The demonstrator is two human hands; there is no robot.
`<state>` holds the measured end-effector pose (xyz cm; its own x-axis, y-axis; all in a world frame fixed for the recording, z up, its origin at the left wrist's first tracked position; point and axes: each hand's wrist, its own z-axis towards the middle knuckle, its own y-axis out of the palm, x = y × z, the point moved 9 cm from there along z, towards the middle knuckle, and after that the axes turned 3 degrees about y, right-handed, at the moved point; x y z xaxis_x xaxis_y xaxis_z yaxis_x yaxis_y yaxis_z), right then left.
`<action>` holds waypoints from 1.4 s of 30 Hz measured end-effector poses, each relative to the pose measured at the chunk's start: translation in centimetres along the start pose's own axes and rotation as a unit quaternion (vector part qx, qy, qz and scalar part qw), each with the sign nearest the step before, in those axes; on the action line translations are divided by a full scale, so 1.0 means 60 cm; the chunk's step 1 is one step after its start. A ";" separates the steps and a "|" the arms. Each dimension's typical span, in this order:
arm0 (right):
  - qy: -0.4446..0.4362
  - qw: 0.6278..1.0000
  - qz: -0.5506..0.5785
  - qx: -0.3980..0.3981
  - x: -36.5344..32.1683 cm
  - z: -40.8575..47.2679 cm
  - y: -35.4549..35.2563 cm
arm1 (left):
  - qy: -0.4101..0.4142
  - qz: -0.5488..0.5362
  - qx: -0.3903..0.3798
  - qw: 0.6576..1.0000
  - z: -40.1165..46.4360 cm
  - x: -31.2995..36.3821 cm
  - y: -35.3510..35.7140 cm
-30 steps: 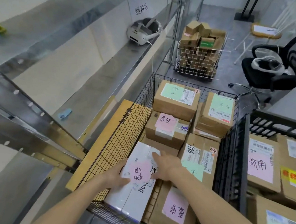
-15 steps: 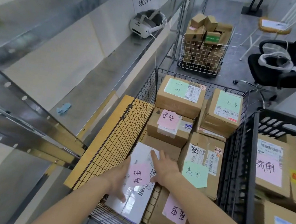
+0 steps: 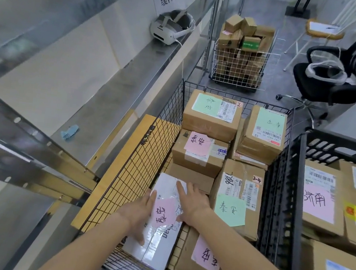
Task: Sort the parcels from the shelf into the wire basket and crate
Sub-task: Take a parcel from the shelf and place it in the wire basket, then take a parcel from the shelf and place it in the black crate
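A white parcel (image 3: 156,246) with a pink label lies flat in the near left corner of the black wire basket (image 3: 146,153). My left hand (image 3: 139,213) lies on its left edge and my right hand (image 3: 191,204) on its right edge, fingers spread, both touching it. Several brown cardboard parcels (image 3: 211,116) with green and pink labels fill the rest of the basket. To the right, a black plastic crate (image 3: 294,191) holds more brown parcels (image 3: 319,198).
A steel shelf (image 3: 116,88) runs along the left, with a white headset (image 3: 169,27) and a blue scrap (image 3: 69,131) on it. Farther off stands a white wire cart (image 3: 239,66) piled with boxes. A black office chair (image 3: 332,80) is at right.
Both hands have slid the white parcel a little deeper into the basket's left corner. The left hand has shifted from under the parcel's edge onto its left side.
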<state>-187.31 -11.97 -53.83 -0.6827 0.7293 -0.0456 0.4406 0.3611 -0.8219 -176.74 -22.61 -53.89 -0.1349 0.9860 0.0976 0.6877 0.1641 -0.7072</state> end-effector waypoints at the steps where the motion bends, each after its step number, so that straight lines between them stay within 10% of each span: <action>1: 0.000 1.000 -0.009 -0.002 0.001 -0.004 -0.002 | 0.002 0.004 0.008 1.000 -0.004 0.001 -0.005; 16: -0.040 0.987 -0.058 0.146 0.000 -0.214 -0.277 | -0.008 0.044 0.257 0.965 -0.253 0.034 -0.266; 25: -0.183 0.944 -0.083 0.262 -0.147 -0.443 -0.462 | -0.204 0.014 0.393 0.896 -0.633 0.028 -0.352; 42: -0.500 0.792 -0.039 0.348 -0.607 -1.018 -0.458 | -0.541 -0.091 0.471 0.690 -1.436 0.103 -0.009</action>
<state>-138.98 -12.95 5.10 -0.9658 -0.2299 -0.1202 0.1839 -0.2797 -0.9423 -116.49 -14.16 7.44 -0.9630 0.2683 0.0256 -0.1118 -0.3115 -0.9436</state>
